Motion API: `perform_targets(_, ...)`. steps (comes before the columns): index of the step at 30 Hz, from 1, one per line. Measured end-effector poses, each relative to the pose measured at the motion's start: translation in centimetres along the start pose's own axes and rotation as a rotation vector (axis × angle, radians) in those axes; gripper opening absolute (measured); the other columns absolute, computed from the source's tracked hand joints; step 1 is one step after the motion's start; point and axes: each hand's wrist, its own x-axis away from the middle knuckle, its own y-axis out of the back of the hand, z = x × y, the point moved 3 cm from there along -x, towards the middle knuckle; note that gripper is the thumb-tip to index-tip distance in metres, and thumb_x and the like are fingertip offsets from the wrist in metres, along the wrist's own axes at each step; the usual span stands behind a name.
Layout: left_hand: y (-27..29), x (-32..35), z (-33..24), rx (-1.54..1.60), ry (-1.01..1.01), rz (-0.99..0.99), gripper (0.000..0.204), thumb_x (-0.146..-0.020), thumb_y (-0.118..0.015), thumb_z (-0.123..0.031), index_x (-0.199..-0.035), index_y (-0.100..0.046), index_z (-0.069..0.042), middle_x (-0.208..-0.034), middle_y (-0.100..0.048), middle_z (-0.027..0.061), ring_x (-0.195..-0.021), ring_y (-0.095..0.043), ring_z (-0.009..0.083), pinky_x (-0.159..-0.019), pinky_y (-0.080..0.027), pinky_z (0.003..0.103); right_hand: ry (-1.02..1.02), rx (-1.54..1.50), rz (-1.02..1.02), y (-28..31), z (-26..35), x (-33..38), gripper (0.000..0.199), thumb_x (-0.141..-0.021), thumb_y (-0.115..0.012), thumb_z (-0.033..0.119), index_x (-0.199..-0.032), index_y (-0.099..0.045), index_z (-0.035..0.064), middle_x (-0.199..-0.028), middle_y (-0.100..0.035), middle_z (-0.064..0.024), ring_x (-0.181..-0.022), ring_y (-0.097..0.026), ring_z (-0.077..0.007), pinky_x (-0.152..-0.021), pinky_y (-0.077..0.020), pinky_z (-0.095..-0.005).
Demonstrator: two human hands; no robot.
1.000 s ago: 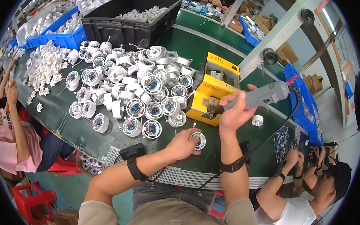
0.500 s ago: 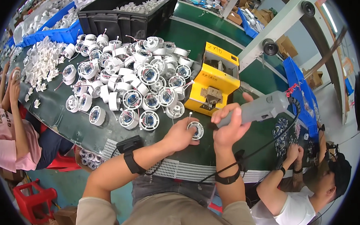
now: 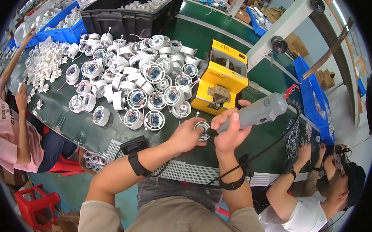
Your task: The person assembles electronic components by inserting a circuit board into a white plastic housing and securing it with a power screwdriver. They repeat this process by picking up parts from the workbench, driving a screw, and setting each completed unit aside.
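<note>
My left hand [image 3: 187, 135] is closed around a round white plastic housing [image 3: 203, 126] with a circuit board inside, held just above the table. A short wire with a white connector sticks up from it. In my right hand [image 3: 229, 130] is a grey electric screwdriver [image 3: 258, 113], lying slanted with its red coiled cord and black cable at the right end. Its dark tip end points left and meets the housing's right side; whether it touches a screw I cannot see. Many similar housings [image 3: 155, 120] are heaped in front of my hands.
Behind the screwdriver stands a yellow machine [image 3: 221, 79]. A black crate [image 3: 119, 25] and a blue bin [image 3: 68, 34] hold white parts; small white pieces [image 3: 47, 66] lie at the left. One person [image 3: 16, 136] works at left, another [image 3: 293, 206] at right. A white perforated strip [image 3: 188, 174] runs along the table edge.
My right hand has brought the screwdriver left and slightly down to the housing. My left hand stays nearly in place. The person at left has stretched an arm toward the blue bin.
</note>
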Motion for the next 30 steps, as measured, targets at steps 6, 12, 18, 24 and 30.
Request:
perform_targets(6, -0.8, 0.0, -0.4, -0.009, -0.055, -0.015, 0.032, -0.094, -0.046, -0.007, -0.123, -0.048, 0.006, -0.112, -0.058, 0.0161, -0.093, -0.065, 0.023, -0.074, -0.061, 0.033, 0.049, -0.03, 0.077, 0.6, -0.4, 0.9, 0.038, -0.089, -0.052, 0.016, -0.119, -0.034, 0.0007, -0.065, -0.048, -0.0056, -0.048, -0.047, -0.0141, -0.047, -0.0452, -0.0295)
perform_targets(12, 0.2, 0.2, -0.7, -0.146, -0.091, 0.015, 0.032, -0.092, -0.049, -0.008, -0.122, -0.051, 0.002, -0.109, -0.06, 0.0155, -0.095, -0.064, 0.0255, -0.076, -0.06, 0.037, -0.023, 0.058, 0.259, 0.6, -0.9, 1.7, 0.05, -0.088, -0.059, 0.032, -0.121, -0.036, 0.0021, -0.074, -0.057, -0.0071, -0.064, -0.057, -0.0153, -0.062, -0.0478, -0.0288)
perform_targets(18, 4.4, 4.3, -7.7, -1.145, -0.797, -0.758, 0.062, -0.08, -0.07, -0.011, -0.133, -0.042, 0.002, -0.12, -0.055, 0.0227, -0.077, -0.066, 0.0267, -0.066, -0.053, 0.032, 0.195, 0.429, 0.037, 12.2, 2.8, -5.6, 0.059, -0.095, -0.049, 0.045, -0.129, -0.045, -0.0027, -0.114, -0.057, -0.0112, -0.111, -0.054, -0.0221, -0.099, -0.041, -0.0382)
perform_targets(24, 4.4, 6.5, -10.3, -0.89, -0.973, -1.088, 0.075, -0.076, -0.074, -0.007, -0.139, -0.035, -0.002, -0.136, -0.041, 0.0194, -0.083, -0.065, 0.0255, -0.065, -0.055, 0.031, -0.081, 1.498, -0.069, 25.2, 0.7, -8.7, 0.052, -0.073, -0.076, 0.031, -0.113, -0.06, 0.0025, -0.113, -0.06, -0.0205, -0.105, -0.058, -0.0353, -0.09, -0.0462, -0.0403)
perform_targets(30, 2.3, 5.2, -7.3, -0.788, -0.752, -0.272, 0.014, -0.088, -0.061, -0.004, -0.1, -0.061, 0.001, -0.093, -0.065, 0.0098, -0.076, -0.063, 0.0152, -0.062, -0.053, 0.025, 0.224, 1.153, -0.097, 16.4, 4.3, -1.2, 0.038, -0.065, -0.083, 0.019, -0.091, -0.062, 0.0024, -0.089, -0.061, -0.0142, -0.081, -0.058, -0.0322, -0.074, -0.0477, -0.0394)
